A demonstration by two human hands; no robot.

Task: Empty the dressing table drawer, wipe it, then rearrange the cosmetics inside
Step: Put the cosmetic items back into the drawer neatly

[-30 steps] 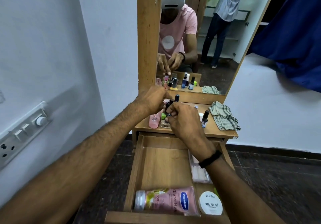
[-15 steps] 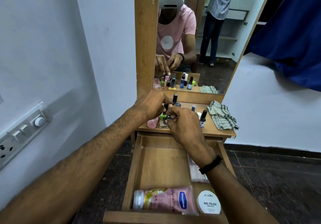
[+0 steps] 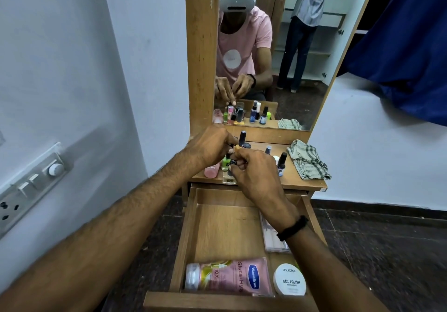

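The dressing table [image 3: 302, 183] was wood-grain laminate with a dull sheen, and the open drawer [image 3: 225, 229] showed the same brown board inside, smooth and matt. At the drawer's front edge lay a soft pink plastic tube [image 3: 229, 279] with a glossy printed skin, and beside it a round white plastic tub [image 3: 289, 279] with a satin lid. Along the drawer's right side sat a clear plastic case [image 3: 274, 239], shiny. Toward the top's right edge a checked woven cloth [image 3: 308, 160] lay crumpled and coarse. The small bottles [image 3: 281, 164] near the top's middle looked like glass with glossy dark caps. The mirror [image 3: 285, 52] was bright and polished.
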